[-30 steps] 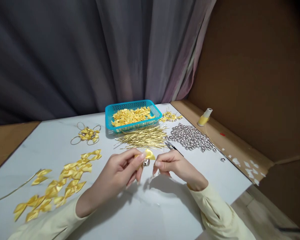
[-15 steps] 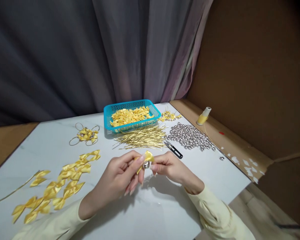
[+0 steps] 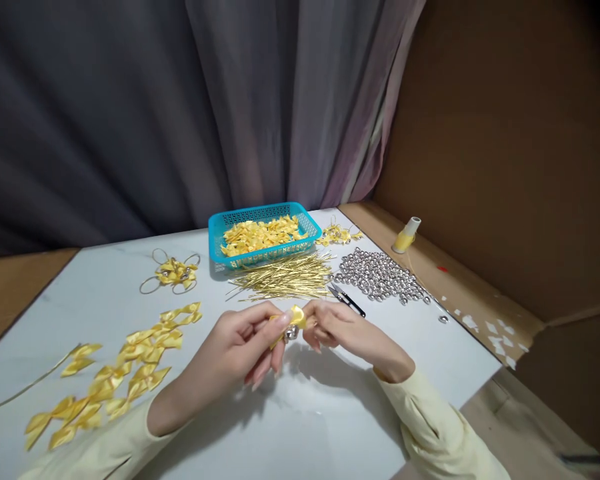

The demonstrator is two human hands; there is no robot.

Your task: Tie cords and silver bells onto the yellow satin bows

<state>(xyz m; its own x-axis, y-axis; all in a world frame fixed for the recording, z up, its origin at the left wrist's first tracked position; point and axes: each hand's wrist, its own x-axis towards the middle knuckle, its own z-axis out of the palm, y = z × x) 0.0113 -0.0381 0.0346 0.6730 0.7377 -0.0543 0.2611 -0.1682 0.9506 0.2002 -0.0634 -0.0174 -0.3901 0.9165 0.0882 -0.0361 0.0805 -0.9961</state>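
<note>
Draped with grey curtain [image 3: 253, 100] behind the blue basket [image 3: 215, 241]. Could twist the yellow bow [image 3: 298, 316] or drop the silver bell [image 3: 291, 333] through a loose pinch. Held nearer than the blue basket, between left hand [image 3: 245, 340] and right hand [image 3: 339, 327]: pinched by the former, met by the latter, curled, unclear if gripping.

We see a person's two forearms in long, pale yellow sleeves, the left sleeve [image 3: 100, 441] at near left and the right sleeve [image 3: 445, 433] at near right. The cloth looks plain, soft and matte. Both sleeves end at the wrist in smooth edges. We notice a short dark crease along the left one and deeper, bunched folds on the right. Beyond them, the left hand [image 3: 245, 343] and right hand [image 3: 337, 327] are bare, with longish nails.
</note>
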